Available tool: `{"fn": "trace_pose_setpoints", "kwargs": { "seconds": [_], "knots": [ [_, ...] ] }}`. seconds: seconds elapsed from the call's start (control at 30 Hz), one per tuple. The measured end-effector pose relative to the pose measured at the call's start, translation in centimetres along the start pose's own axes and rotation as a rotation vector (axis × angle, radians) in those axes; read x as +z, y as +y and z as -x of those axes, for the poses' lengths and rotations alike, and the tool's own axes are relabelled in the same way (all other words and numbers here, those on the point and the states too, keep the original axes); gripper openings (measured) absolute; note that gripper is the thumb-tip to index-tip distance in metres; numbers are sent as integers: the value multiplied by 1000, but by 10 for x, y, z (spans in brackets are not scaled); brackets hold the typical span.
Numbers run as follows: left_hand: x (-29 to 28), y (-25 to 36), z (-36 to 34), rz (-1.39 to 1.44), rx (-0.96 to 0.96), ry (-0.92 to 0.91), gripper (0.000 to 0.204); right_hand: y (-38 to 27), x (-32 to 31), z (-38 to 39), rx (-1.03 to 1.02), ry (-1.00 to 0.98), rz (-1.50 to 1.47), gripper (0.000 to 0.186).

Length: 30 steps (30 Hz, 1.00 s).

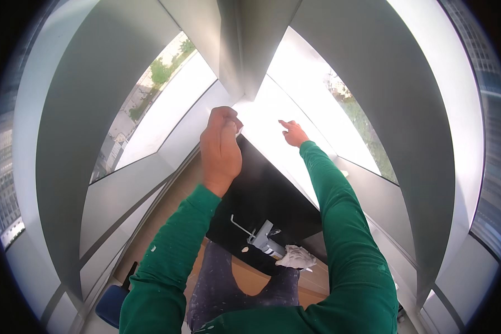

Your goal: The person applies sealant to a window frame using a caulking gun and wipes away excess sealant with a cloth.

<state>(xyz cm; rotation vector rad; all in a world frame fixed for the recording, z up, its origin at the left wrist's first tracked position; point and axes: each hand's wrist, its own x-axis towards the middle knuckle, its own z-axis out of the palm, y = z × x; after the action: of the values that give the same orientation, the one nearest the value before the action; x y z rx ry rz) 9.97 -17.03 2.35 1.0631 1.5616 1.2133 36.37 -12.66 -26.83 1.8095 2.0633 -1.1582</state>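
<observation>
My left hand (pixel 221 150) is raised near the corner of the window frame (pixel 241 78), fingers curled and pressed together. A small pale bit shows at its fingertips, too little to name. My right hand (pixel 295 133) reaches over the bright white sill (pixel 275 119). Its index finger is stretched out and apart from the thumb, and nothing shows in it. Whether the fingertip touches the sill, I cannot tell. Below my hands, a caulking gun (pixel 266 240) with a thin bent metal rod lies on the black surface (pixel 250 195). Next to it is a crumpled whitish cloth (pixel 296 258).
Large window panes (pixel 172 111) meet at the corner, with grey frames (pixel 367 72) on both sides. A small beige scrap (pixel 245 249) lies near the caulking gun. A dark blue chair (pixel 110 303) stands at the lower left. My legs are close to the black surface.
</observation>
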Motion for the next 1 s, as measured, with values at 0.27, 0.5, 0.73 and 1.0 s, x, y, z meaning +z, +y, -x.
{"fn": "trace_pose_setpoints", "kwargs": {
  "seconds": [0.27, 0.5, 0.73, 1.0],
  "knots": [
    [-2, -1, -7, -119, 34, -44, 25, -35, 11, -96, -160, -6, 169, 65],
    [-5, 0, -7, -140, 10, -69, 23, -49, 17, -137, -157, -97, 203, 76],
    [-5, -4, -8, -161, 32, -92, 22, -53, 22, -149, -101, -136, 224, 74],
    [-6, -7, -8, -161, 72, -80, 22, -56, 23, -156, -105, -166, 287, 75]
  ]
}}
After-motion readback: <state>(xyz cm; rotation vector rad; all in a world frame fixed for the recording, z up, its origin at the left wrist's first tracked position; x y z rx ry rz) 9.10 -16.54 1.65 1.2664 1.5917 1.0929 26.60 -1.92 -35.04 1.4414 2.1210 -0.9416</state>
